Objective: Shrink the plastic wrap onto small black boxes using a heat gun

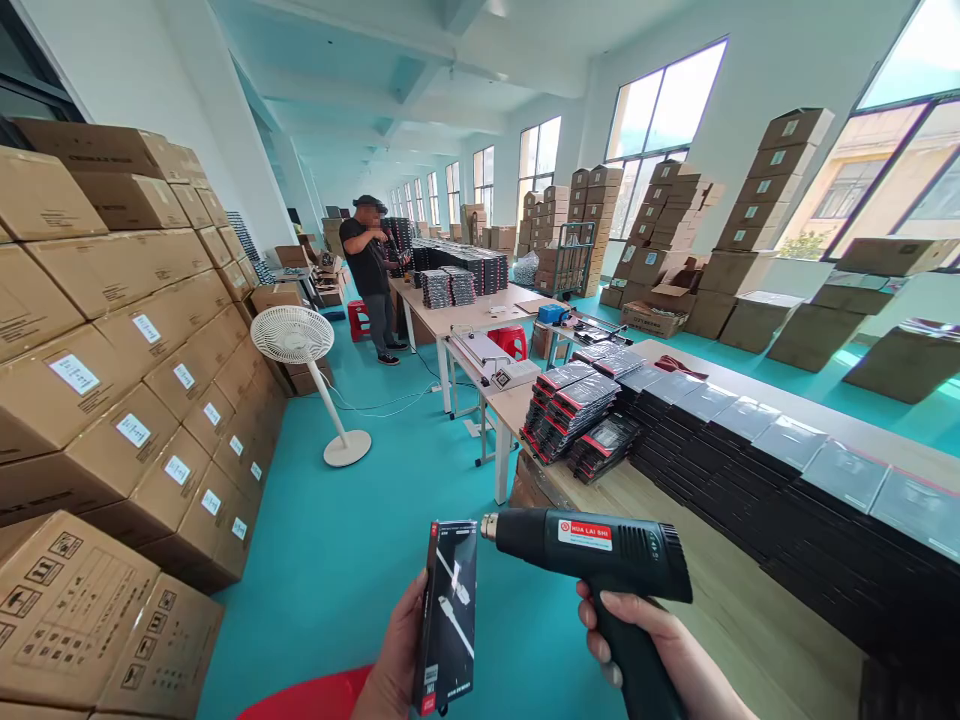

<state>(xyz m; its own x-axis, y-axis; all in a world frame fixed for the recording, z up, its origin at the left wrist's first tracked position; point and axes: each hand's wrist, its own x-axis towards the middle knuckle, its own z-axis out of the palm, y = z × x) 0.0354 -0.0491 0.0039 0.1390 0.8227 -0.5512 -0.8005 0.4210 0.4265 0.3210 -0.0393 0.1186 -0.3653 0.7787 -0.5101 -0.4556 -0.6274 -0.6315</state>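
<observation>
My left hand (pixel 399 640) is closed round the side of a slim black box (pixel 450 620) with red edging and a picture of a white cable on its face. The box stands roughly upright. My right hand (pixel 637 640) grips the handle of a black heat gun (pixel 592 545) with a red and white label. The metal nozzle of the gun points left, right beside the upper right edge of the box. Whether nozzle and box touch, I cannot tell.
On the right, a long table (pixel 750 620) bears stacks of black packages (pixel 735 480) and red-edged packs (pixel 570 400). Brown cartons (pixel 112 390) are piled along the left. A white fan (pixel 346 447) stands on the floor, a red stool (pixel 315 698) below me. Further back stands a person (pixel 367 270).
</observation>
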